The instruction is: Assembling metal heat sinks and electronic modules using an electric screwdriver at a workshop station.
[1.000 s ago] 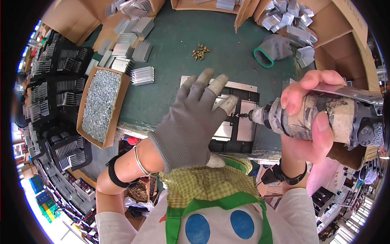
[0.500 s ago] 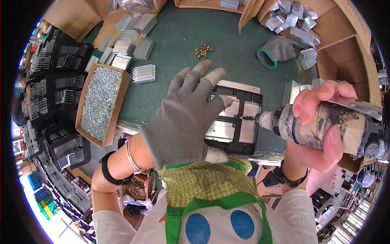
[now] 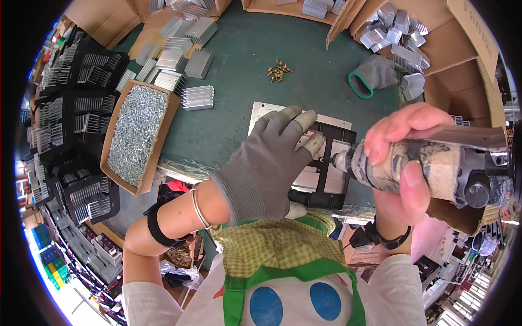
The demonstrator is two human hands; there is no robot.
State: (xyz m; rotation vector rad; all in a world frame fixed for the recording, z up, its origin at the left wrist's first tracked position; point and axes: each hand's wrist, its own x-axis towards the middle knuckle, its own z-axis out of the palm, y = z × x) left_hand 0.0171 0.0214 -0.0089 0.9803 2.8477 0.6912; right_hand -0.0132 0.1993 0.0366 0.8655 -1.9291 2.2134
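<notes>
My left hand (image 3: 266, 163), in a grey knit glove, lies flat with fingers spread on a silver metal plate (image 3: 261, 111) held in a black frame (image 3: 340, 133) at the near edge of the green table. My right hand (image 3: 405, 163), bare, grips a worn powered screwdriver (image 3: 435, 168). Its tip points left and meets the black frame just right of my gloved fingertips. A small heap of brass screws (image 3: 278, 70) lies on the table beyond the plate.
A cardboard tray of silver screws (image 3: 136, 136) stands at the left. Finned aluminium heat sinks (image 3: 197, 98) lie around it, in black racks (image 3: 70, 108) at far left and in cardboard boxes (image 3: 397, 32) at the back. A spare grey glove (image 3: 375, 73) rests at back right.
The left hand has slid down and left over the plate, uncovering more of the frame. The screwdriver has swung closer and lower, its tip staying on the frame.
</notes>
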